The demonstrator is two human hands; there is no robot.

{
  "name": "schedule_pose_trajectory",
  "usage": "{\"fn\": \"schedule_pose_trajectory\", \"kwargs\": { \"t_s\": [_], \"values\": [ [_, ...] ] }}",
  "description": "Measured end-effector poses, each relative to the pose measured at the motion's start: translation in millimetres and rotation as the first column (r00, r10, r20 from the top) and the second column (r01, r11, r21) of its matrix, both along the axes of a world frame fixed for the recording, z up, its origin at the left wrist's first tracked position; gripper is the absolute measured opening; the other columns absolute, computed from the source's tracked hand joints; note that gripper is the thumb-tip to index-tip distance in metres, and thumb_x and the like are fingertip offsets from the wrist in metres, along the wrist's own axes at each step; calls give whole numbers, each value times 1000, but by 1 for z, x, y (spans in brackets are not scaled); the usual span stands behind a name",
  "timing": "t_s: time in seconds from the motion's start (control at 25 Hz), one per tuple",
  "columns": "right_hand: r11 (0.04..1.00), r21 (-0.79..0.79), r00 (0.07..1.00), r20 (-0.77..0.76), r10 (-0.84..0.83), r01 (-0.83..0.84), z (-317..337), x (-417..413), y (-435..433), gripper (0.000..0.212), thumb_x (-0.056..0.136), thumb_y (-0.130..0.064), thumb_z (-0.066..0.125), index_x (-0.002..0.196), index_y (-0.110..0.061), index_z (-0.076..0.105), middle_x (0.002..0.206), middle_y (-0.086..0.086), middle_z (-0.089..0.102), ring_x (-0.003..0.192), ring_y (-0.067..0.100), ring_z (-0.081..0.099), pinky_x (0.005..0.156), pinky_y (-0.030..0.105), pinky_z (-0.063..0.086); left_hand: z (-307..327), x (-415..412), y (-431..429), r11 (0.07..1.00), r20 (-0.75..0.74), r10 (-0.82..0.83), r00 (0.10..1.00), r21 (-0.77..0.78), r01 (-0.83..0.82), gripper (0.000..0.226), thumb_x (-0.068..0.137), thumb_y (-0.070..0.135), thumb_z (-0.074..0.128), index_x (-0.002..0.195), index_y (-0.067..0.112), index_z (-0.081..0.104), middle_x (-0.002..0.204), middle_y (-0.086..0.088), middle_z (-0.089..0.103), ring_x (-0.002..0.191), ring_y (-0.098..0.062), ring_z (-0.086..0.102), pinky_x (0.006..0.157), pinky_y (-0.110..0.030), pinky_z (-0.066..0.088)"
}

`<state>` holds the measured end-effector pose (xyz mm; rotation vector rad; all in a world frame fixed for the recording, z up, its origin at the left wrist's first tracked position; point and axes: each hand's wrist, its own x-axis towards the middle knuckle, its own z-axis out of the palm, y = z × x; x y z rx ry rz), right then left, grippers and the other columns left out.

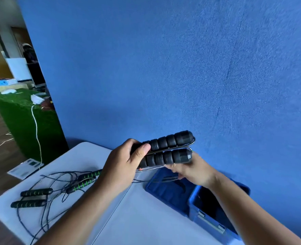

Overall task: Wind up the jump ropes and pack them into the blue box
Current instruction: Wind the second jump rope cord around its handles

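I hold a jump rope with two thick black ribbed foam handles (pixel 169 149) side by side in the air above the table. My left hand (pixel 123 165) grips their left ends, thumb on top. My right hand (pixel 190 169) holds them from below at the right end, fingers curled under, with a silvery cord (pixel 149 169) looping beneath. The open blue box (pixel 206 220) stands at the right, its lid (pixel 165 190) lying beside it. Two more ropes with black-and-green handles (pixel 86 181) (pixel 31 198) lie tangled on the white table (pixel 137 218).
A blue wall rises right behind the table. At the left, past the table's edge, are a wooden floor, green turf, a white cable and a paper sheet (pixel 25 167). Thin dark cords sprawl over the table's left half.
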<state>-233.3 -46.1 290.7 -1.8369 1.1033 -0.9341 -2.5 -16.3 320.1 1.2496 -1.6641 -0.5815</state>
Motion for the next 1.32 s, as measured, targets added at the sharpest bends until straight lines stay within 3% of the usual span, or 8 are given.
{"fn": "schedule_pose_trajectory", "kwargs": {
  "t_s": [0.16, 0.4, 0.6, 0.76, 0.92, 1.08, 1.2, 1.32],
  "values": [
    [999, -39, 987, -159, 29, -36, -6, 2, 4, 55, 90, -54, 64, 68, -6, 52, 59, -3, 41, 56, 12, 42, 52, 34, 42, 8, -1, -1, 997, -1, 58, 998, -57, -58, 52, 89, 71, 43, 89, 22, 62, 69, 3, 70, 68, -7, 67, 63, -27, 46],
    [992, 85, 966, -235, 108, -90, -38, 28, 17, 56, 97, -52, 57, 65, -6, 51, 59, 5, 45, 52, 17, 44, 52, 36, 49, 6, -11, 0, 982, 32, 81, 996, -175, -74, 46, 90, 65, 48, 88, 22, 61, 67, 13, 61, 68, -1, 57, 60, -17, 40],
    [999, 25, 959, -280, 49, -44, -28, 10, 0, 50, 92, -57, 61, 71, -12, 58, 57, -9, 47, 51, 12, 48, 54, 28, 48, -4, 1, 0, 994, -4, 62, 998, -86, -62, 52, 84, 73, 45, 87, 23, 60, 71, 10, 65, 73, -14, 66, 69, -44, 58],
    [989, -147, 935, -353, -21, -33, -19, 5, -10, 33, 92, -55, 62, 81, -24, 64, 74, -12, 64, 70, 4, 59, 72, 30, 53, -8, 0, 1, 993, 24, 109, 994, -37, -108, 59, 82, 78, 36, 83, 24, 59, 69, 9, 67, 72, -15, 66, 72, -46, 54],
    [996, -49, 873, -487, 44, -78, -44, 34, 24, 48, 100, -52, 49, 59, -29, 48, 52, -6, 45, 51, 5, 41, 56, 23, 35, -4, -10, -3, 992, -175, 127, 976, 49, -120, 57, 91, 70, 40, 82, 18, 62, 63, 2, 72, 65, -16, 70, 72, -42, 54],
    [971, -237, 759, -640, -122, -43, -75, 70, 39, 45, 97, -54, 22, 76, -19, 42, 77, 13, 62, 75, 36, 58, 64, 44, 43, -2, -41, 7, 992, -353, 109, 929, 99, -79, 55, 100, 54, 46, 82, 6, 65, 54, -6, 68, 53, -11, 65, 58, -22, 47],
    [957, -276, 610, -775, -165, -93, -71, 97, 17, 12, 91, -14, 44, 81, -13, 51, 86, 13, 65, 82, 40, 65, 60, 42, 46, -1, -61, 15, 991, -408, 119, 905, 106, -82, 48, 101, 47, 49, 78, 9, 65, 53, -5, 68, 54, -12, 65, 57, -22, 47],
    [938, -348, 567, -772, -287, 1, -54, 86, 0, 19, 93, -21, 44, 104, -13, 58, 98, 15, 69, 90, 40, 67, 64, 40, 47, 1, -53, 16, 991, -404, 134, 905, 58, -121, 48, 101, 48, 53, 70, 12, 62, 56, -4, 69, 60, -19, 67, 66, -35, 50]
  ]
}}
